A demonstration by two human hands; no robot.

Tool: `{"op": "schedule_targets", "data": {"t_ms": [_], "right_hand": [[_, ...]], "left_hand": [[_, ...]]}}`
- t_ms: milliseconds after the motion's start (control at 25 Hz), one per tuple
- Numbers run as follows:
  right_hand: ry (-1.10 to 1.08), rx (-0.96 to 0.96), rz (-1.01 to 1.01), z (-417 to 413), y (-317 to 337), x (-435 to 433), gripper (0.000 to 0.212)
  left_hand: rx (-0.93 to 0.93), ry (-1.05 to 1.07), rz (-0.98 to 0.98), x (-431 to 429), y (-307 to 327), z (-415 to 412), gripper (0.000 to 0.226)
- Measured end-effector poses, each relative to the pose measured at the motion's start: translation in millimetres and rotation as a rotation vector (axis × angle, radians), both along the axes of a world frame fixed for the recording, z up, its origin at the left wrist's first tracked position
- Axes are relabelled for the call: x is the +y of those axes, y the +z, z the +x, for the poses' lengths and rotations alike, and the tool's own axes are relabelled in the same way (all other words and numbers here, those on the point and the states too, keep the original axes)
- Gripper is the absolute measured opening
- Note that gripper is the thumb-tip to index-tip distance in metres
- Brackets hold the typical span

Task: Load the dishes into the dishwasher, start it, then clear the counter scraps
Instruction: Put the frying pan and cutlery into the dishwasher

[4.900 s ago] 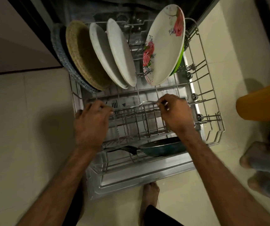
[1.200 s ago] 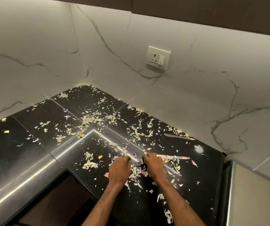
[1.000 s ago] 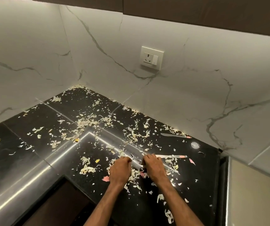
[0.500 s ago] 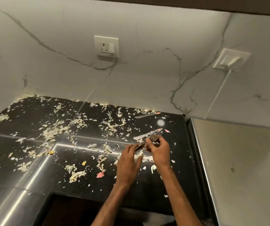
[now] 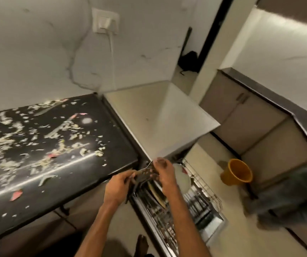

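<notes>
Left hand [image 5: 119, 188]: forearm up from bottom centre, fingers curled round the cutlery's [image 5: 145, 173] lower end.
Right hand [image 5: 164, 174]: fingers pinching its upper end.
Cutlery: lower centre, over the dishwasher rack [image 5: 205, 187], beside the table [image 5: 115, 145] edge; blurred, long axis lower left to upper right.

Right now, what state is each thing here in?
Left grip, curled round the cutlery.
Right grip, pinching the cutlery's upper end.
Cutlery, held in the air between both grips, blurred.
Dishwasher rack, pulled out, partly loaded.
White plate, standing on edge in the rack.
Counter, strewn with scraps.
Wall plug, plugged in.
Orange bucket, upright on the floor.
</notes>
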State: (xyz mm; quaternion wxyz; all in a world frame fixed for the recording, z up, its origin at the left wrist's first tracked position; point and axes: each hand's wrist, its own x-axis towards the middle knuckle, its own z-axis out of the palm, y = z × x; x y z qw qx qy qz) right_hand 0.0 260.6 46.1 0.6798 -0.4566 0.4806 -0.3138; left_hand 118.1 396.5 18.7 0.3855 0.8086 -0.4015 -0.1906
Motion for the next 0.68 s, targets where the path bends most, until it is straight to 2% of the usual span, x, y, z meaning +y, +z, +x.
{"op": "schedule_targets", "data": {"t_ms": [80, 200, 320, 400, 520, 680], "right_hand": [[-0.094, 0.002, 0.003, -47.8, -4.7, -17.0, 0.013], [-0.106, 0.094, -0.03, -106.0, -23.1, -27.7, 0.009], [-0.012, 0.439, -0.143, -162.5, -65.0, -20.1, 0.011], [0.075, 0.583, -0.186, -209.8, -92.4, -18.9, 0.011], [0.136, 0.658, -0.262, -283.7, -112.5, -43.7, 0.012], [0.153, 0.603, -0.297, -353.3, -103.3, -84.8, 0.013]], "left_hand": [[-0.013, -0.037, 0.065, -14.7, 4.7, -27.6, 0.016], [-0.003, -0.05, 0.11, -34.2, 8.9, -63.5, 0.008], [0.026, -0.027, 0.169, -53.5, 1.7, -105.8, 0.012], [0.041, -0.052, 0.211, -69.6, -17.3, -149.8, 0.011], [0.092, -0.042, 0.277, -87.5, -49.4, -227.0, 0.011], [0.15, -0.012, 0.329, -90.1, -70.8, -311.8, 0.009]]}}
